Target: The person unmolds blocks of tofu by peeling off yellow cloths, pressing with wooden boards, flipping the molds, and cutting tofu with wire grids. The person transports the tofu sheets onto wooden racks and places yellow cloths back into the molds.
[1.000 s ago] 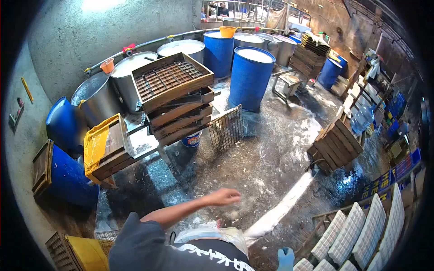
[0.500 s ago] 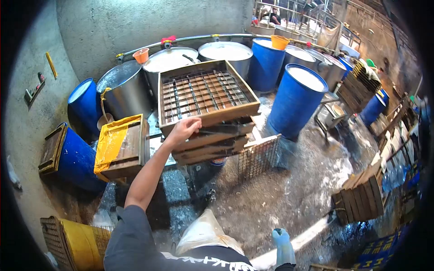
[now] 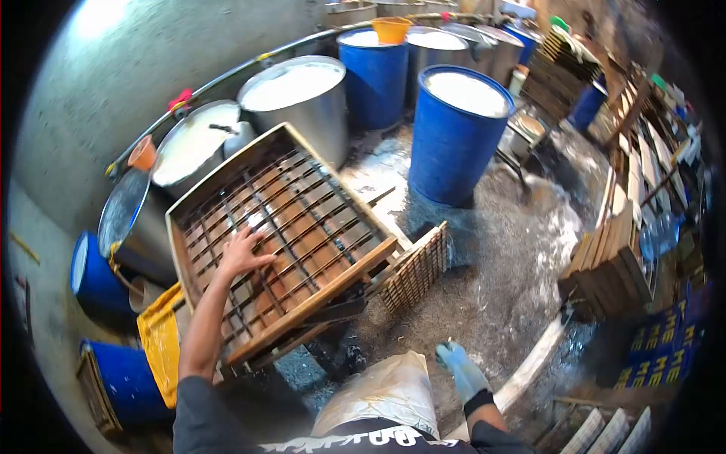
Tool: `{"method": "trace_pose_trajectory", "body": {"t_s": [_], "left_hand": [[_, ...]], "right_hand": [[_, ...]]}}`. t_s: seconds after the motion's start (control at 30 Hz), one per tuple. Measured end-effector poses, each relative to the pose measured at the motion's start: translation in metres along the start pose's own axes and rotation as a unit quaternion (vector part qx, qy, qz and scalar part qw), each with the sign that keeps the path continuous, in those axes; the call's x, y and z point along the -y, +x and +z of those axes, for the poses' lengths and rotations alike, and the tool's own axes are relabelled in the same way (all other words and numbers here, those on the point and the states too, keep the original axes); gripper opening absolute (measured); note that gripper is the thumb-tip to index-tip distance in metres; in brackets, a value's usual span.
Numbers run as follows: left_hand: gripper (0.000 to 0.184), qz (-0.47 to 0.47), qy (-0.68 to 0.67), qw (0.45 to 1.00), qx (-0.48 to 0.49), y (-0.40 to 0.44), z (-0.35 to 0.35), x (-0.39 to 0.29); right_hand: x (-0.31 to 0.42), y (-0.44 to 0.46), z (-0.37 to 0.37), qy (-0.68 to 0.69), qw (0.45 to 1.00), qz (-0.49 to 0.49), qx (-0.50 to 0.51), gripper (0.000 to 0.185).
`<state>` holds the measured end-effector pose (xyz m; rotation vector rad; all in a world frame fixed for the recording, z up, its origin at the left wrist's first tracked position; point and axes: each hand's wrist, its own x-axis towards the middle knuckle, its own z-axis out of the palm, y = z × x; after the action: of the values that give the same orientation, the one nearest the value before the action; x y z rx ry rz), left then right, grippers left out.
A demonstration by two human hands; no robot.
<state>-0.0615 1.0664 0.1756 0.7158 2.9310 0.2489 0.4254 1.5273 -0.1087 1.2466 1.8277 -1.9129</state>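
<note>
A shallow wooden frame point(image 3: 361, 265) with a dark metal grid across its inside tilts in front of me. Over its left middle lies my left hand point(image 3: 243, 253), bare and open, fingers spread against the grid. Brown boards show beneath the bars. Part of a stack of similar wooden pieces is hidden under the frame. My right hand point(image 3: 455, 365), in a pale blue glove, hangs low beside my whitish apron point(image 3: 382, 393); its fingers look loosely bent and slightly apart, with nothing visible in them. A rack of latticed slats point(image 3: 416, 268) leans just right of the frame.
Metal vats point(image 3: 321, 113) of white liquid line the wall behind a pipe point(image 3: 227, 79). A blue barrel point(image 3: 454, 151) of white liquid stands on the wet floor. Yellow cloth point(image 3: 162, 340) lies at left. Wooden crates point(image 3: 605, 265) and blue printed material point(image 3: 654, 348) are at right.
My left hand has gone from the frame's near edge to its grid, and its fingers have spread. The frame appears larger, turned and lower. My view has swung right.
</note>
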Motion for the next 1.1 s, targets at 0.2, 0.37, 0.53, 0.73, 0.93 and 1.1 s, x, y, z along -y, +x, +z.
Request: {"method": "trace_pose_trajectory", "body": {"t_s": [0.2, 0.37, 0.53, 0.73, 0.93, 1.1], "left_hand": [[0.085, -0.059, -0.031, 0.995, 0.073, 0.031, -0.010, -0.025], [0.086, -0.067, -0.009, 0.996, 0.053, 0.025, -0.023, -0.051], [0.071, -0.036, 0.042, 0.997, 0.053, 0.034, -0.025, -0.044], [0.063, -0.042, 0.078, 0.996, 0.017, 0.033, -0.032, -0.060], [0.060, -0.025, 0.111, 0.991, -0.063, 0.018, -0.054, -0.059], [0.061, -0.047, 0.078, 0.982, -0.165, 0.000, -0.098, -0.071]], "right_hand": [[0.098, 0.156, 0.042, 0.156, 0.987, 0.047, 0.009, 0.026], [0.103, 0.342, 0.093, 0.115, 0.991, 0.055, -0.043, 0.053], [0.164, 0.359, 0.131, 0.104, 0.984, 0.104, -0.100, 0.080], [0.123, 0.407, 0.148, 0.043, 0.985, 0.118, -0.117, 0.061], [0.101, 0.395, 0.095, 0.218, 0.949, 0.121, -0.195, 0.022], [0.114, 0.366, -0.018, 0.194, 0.953, 0.067, -0.225, 0.021]]}}
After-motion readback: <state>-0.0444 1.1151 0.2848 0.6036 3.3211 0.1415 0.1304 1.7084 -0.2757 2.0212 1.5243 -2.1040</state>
